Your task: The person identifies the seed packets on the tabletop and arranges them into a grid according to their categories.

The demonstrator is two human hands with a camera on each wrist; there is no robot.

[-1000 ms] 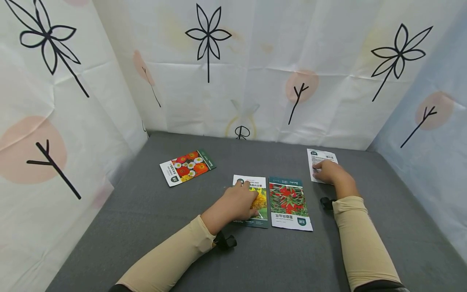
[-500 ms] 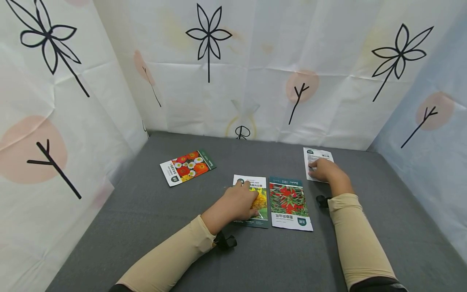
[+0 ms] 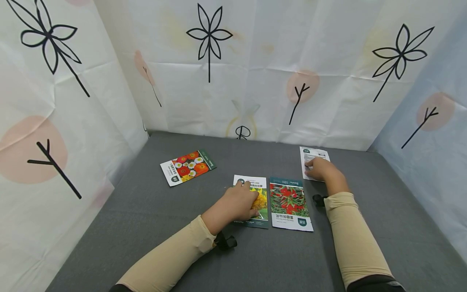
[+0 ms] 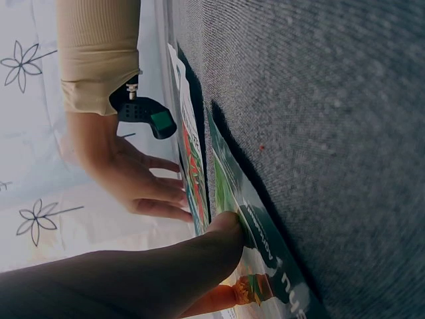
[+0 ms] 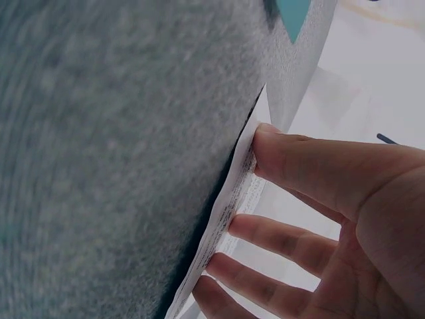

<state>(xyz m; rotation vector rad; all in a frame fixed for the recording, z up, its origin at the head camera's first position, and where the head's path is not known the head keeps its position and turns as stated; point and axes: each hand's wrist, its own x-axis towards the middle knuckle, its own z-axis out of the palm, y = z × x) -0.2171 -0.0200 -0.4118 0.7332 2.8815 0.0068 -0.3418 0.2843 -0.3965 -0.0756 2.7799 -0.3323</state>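
My left hand [image 3: 236, 203] rests on a seed packet with a yellow flower picture [image 3: 261, 200], its thumb and fingertips touching the printed face and covering part of it. Right beside that packet lies another seed packet, with red flowers [image 3: 290, 200]. Farther back on the right, my right hand [image 3: 323, 169] presses its fingertips on a white seed packet, text side up [image 3: 311, 152]. In the right wrist view, thumb and spread fingers touch the top of this white packet [image 5: 229, 193], which lies close on the cloth.
A seed packet with orange and white flowers [image 3: 187, 167] lies slantwise at the back left. Grey cloth [image 3: 153, 211] covers the table. White printed curtains [image 3: 255, 81] enclose the back and sides.
My right hand has slid the white packet a little to the left and slightly back over the cloth. My left hand and the other packets have stayed in place.
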